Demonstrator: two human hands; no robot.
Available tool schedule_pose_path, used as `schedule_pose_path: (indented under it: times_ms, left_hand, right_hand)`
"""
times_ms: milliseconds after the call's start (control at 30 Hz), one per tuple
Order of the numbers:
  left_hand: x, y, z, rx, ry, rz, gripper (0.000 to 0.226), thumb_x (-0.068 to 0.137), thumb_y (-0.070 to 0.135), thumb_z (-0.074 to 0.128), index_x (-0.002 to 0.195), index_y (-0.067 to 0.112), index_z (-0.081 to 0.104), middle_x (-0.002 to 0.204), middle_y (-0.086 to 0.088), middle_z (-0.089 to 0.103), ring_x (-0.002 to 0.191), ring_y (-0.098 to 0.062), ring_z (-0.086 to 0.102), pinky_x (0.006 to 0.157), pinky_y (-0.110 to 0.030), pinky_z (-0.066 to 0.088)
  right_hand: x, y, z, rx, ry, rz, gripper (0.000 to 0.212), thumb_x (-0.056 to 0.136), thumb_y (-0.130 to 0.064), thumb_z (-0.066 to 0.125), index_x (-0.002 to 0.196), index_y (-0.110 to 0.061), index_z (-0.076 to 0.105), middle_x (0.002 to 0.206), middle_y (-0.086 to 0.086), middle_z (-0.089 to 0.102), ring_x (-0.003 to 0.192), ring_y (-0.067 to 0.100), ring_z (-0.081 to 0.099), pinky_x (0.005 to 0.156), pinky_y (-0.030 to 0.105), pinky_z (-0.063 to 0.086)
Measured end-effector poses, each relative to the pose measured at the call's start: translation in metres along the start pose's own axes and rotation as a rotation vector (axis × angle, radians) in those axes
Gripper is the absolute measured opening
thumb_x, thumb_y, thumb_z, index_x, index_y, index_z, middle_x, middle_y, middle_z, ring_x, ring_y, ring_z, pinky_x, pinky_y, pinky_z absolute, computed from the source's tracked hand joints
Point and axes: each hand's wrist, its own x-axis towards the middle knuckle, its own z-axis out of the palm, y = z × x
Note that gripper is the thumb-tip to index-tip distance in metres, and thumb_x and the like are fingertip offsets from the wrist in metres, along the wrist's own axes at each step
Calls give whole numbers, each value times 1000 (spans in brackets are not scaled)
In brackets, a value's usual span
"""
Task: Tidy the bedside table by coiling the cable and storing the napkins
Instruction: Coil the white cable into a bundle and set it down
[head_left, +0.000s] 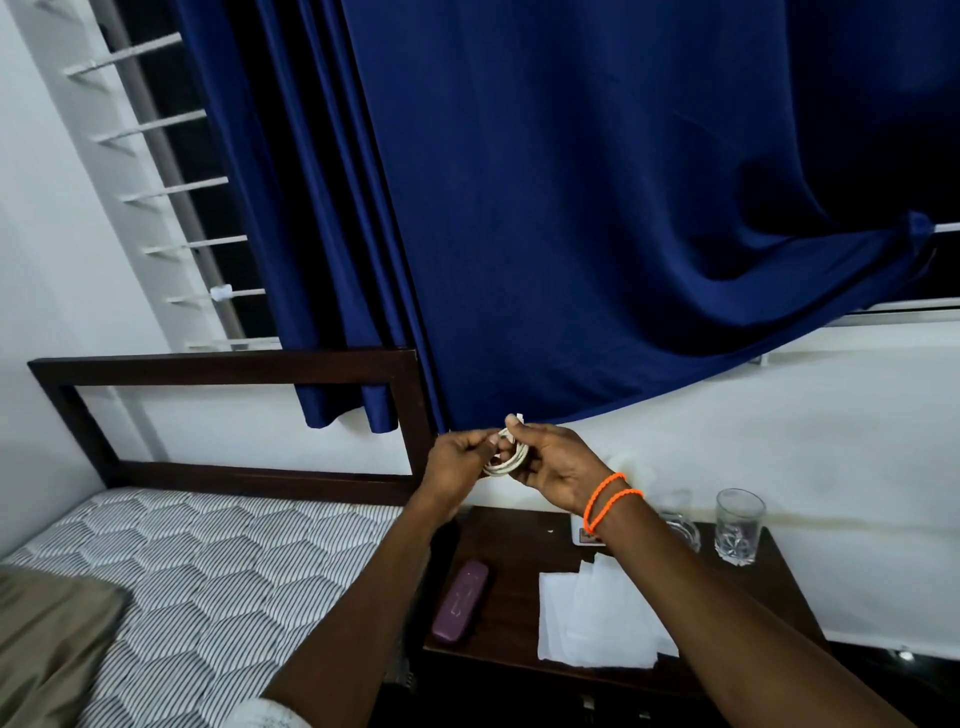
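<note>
**Cable held above the bedside table, napkins below**

The bedside table (498, 566) sits at 5 o'clock, with the bed (208, 571) just beside it toward 8 o'clock. On the table, the napkins (587, 618) lie near the front edge; the case (461, 603) lies to their 9 o'clock; the glass (738, 526) stands at the back toward 2 o'clock. Above the table's back edge, the left hand (457, 462) and right hand (558, 467) meet around the cable (506, 457). The curtain (571, 208) hangs behind, at 12 o'clock.

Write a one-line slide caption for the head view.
Both hands, left and right, hold a coiled white cable above the bedside table.
</note>
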Motion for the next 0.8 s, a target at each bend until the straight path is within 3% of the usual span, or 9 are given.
schedule_pose_path:
  times_ms: [100,200,267,367,467,600,700,800]
  left_hand:
    - [2,-1,-2,-11,75,-29,21,98,5,61,113,-1,74,96,-14,78,85,-22,73,78,-35,60]
    - [3,-5,-3,15,146,-62,19,100,7,58,109,2,75,68,4,70,60,-8,58,53,-19,48]
    - [3,-9,-3,25,164,-43,19,101,7,56,108,3,74,71,-1,66,63,-10,54,56,-22,45]
    - [4,-10,2,22,136,-42,20,101,7,55,112,6,72,93,-8,71,78,-15,61,70,-28,50]
    - [8,-8,5,-20,89,-179,18,101,9,57,108,18,71,97,-5,72,81,-15,64,72,-29,53]
    - [11,-14,3,-175,72,-333,9,100,18,61,105,14,68,96,-9,71,78,-16,67,70,-30,56]
    - [9,-26,3,-212,84,-430,30,96,34,68,113,9,65,108,-10,72,97,-23,69,75,-36,59]
    - [1,-43,4,-217,68,-499,32,92,27,74,115,6,67,113,-13,70,105,-29,67,80,-40,61]
  right_hand:
    - [1,0,0,-126,-6,-43,23,88,-24,76,106,-11,70,91,7,73,82,18,70,71,32,57]
    - [1,-2,-3,-327,23,-94,29,84,-31,79,106,-15,72,87,-1,74,80,13,67,69,29,52]
    - [2,-4,-6,-400,24,-96,30,81,-31,81,106,-16,74,82,-4,74,73,9,66,66,27,49]
    - [5,-3,-10,-415,77,-90,24,82,-20,79,105,-13,74,79,-1,74,67,12,64,57,26,44]
    - [6,4,-17,-363,123,-65,24,84,-10,76,107,-5,70,84,9,70,66,17,60,50,25,43]
    - [8,15,-29,-219,146,27,15,87,-6,72,101,-6,69,85,14,67,65,19,59,51,26,48]
    - [13,26,-39,-63,199,89,7,89,-5,70,95,-4,69,83,15,66,65,21,58,52,27,53]
    - [20,39,-46,24,241,128,3,90,-5,68,92,-4,69,81,15,68,70,24,61,53,28,55]
